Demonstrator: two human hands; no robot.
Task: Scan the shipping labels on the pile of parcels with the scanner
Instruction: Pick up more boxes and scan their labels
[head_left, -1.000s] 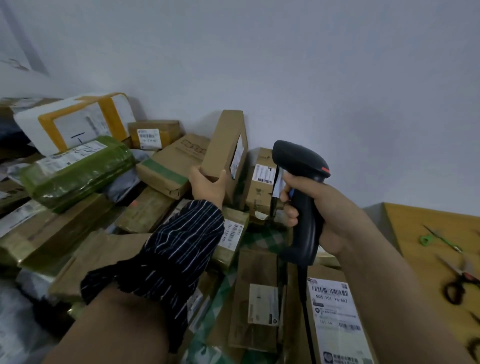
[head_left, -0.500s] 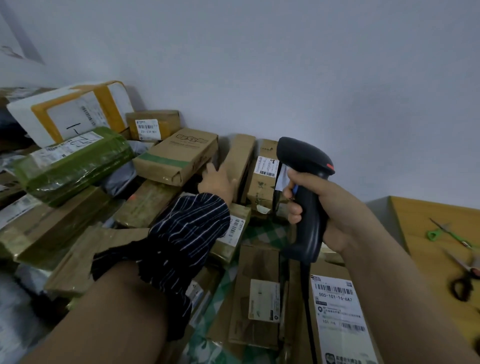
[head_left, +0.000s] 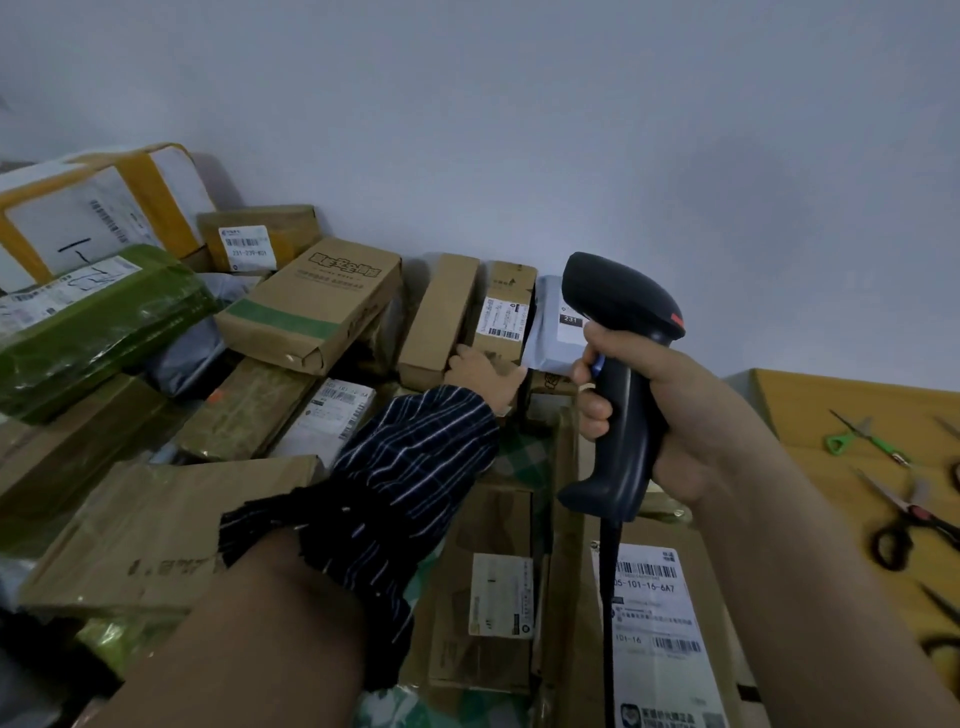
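A pile of brown parcels (head_left: 306, 306) with white shipping labels leans against the wall. My left hand (head_left: 483, 376), in a striped sleeve, holds the lower end of a small upright brown box (head_left: 506, 291); the box's barcode label (head_left: 501, 318) faces me and my fingers are mostly hidden. My right hand (head_left: 691, 415) grips the handle of the black scanner (head_left: 621, 312) just right of that box, its head turned toward the pile. A grey bag (head_left: 553, 332) with a label sits between box and scanner. The long narrow box (head_left: 439, 317) lies leaning to the left of my hand.
A green-wrapped parcel (head_left: 93, 327) and a white box with yellow tape (head_left: 88, 218) lie at the left. A large labelled carton (head_left: 660, 623) is under my right arm. At the right, a wooden table (head_left: 831, 400) carries green-handled scissors (head_left: 844, 441) and black scissors (head_left: 904, 530).
My left hand laid the long narrow box down against the pile, let go, and moved right to the small labelled box. The scanner stayed in my right hand, shifting slightly.
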